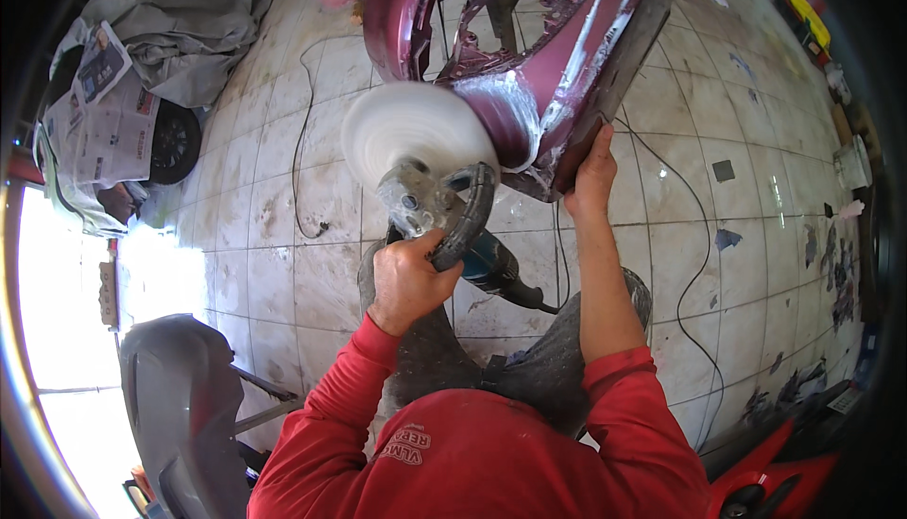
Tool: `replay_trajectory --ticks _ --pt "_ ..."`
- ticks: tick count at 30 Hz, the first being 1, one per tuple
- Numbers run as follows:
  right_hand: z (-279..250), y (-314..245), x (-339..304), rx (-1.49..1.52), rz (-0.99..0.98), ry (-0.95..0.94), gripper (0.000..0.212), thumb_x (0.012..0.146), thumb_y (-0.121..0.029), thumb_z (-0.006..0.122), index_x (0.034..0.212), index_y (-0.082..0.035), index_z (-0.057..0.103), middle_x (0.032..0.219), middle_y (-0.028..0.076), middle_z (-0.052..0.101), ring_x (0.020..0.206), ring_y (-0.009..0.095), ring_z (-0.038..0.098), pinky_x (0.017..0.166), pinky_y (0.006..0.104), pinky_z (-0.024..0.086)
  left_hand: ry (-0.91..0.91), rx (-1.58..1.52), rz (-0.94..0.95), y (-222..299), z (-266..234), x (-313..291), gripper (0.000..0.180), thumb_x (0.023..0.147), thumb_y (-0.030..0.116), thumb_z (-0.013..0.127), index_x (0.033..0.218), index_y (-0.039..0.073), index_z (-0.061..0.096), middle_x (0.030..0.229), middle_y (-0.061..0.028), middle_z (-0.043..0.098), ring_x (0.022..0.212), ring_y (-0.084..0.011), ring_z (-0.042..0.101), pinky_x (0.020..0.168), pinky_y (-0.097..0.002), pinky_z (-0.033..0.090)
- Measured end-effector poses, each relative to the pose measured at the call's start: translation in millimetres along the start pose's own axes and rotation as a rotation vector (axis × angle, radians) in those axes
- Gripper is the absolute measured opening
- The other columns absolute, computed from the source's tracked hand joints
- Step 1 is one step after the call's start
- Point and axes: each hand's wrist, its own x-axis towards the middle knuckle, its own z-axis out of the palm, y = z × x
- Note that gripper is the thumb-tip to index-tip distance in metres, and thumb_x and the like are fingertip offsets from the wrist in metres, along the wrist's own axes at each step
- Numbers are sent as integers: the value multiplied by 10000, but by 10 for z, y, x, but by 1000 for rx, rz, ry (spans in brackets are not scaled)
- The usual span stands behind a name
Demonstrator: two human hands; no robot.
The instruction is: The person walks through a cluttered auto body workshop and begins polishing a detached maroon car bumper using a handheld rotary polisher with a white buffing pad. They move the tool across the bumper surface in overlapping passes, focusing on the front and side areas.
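Observation:
My left hand (413,275) is closed around the black loop handle of a power polisher (419,203) with a grey head and a teal and black body. A wide white polishing pad (402,127) at its far end looks smeared by motion. The pad's right edge meets or overlaps a maroon car bumper (543,85), and I cannot tell how firmly it presses. Whitish smears cover the bumper near the pad and along its right side. My right hand (593,174) grips the bumper's near right edge, fingers partly hidden behind it.
Black cables (694,188) run over the stained tiled floor (746,188). To the far left, grey sheeting (175,18) and newspaper (109,132) cover something beside a wheel (176,144). A grey moulded panel (184,406) stands near left; a red car part (779,472) lies near right.

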Motion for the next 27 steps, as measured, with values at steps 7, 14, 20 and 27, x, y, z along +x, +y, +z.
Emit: replay_trajectory --ticks 7,14,20,27 --pt "-7 67 33 -24 5 13 739 982 -698 550 1170 12 621 1010 68 666 889 178 637 780 341 537 -6 -12 108 306 -126 11 222 689 156 807 863 56 711 620 -145 626 570 -344 654 538 -419 506" --pt "12 40 23 66 25 21 661 1036 -586 555 1147 60 640 1096 102 698 942 182 659 832 335 549 -20 -102 199 498 -62 -26 187 698 152 792 802 83 653 616 -99 606 567 -315 633 541 -420 485" --pt "99 -34 -46 65 -21 4 716 1030 -607 547 1204 84 620 1155 131 688 980 201 664 868 342 550 -20 -125 148 197 241 -229 203 670 143 806 809 80 673 606 -106 604 558 -322 631 540 -415 487" --pt "93 17 -37 16 -20 20 737 1014 -649 533 1173 66 623 1066 99 688 921 190 657 823 341 552 29 -150 63 84 576 -414 205 651 150 810 783 82 668 596 -114 599 550 -335 621 541 -423 491"
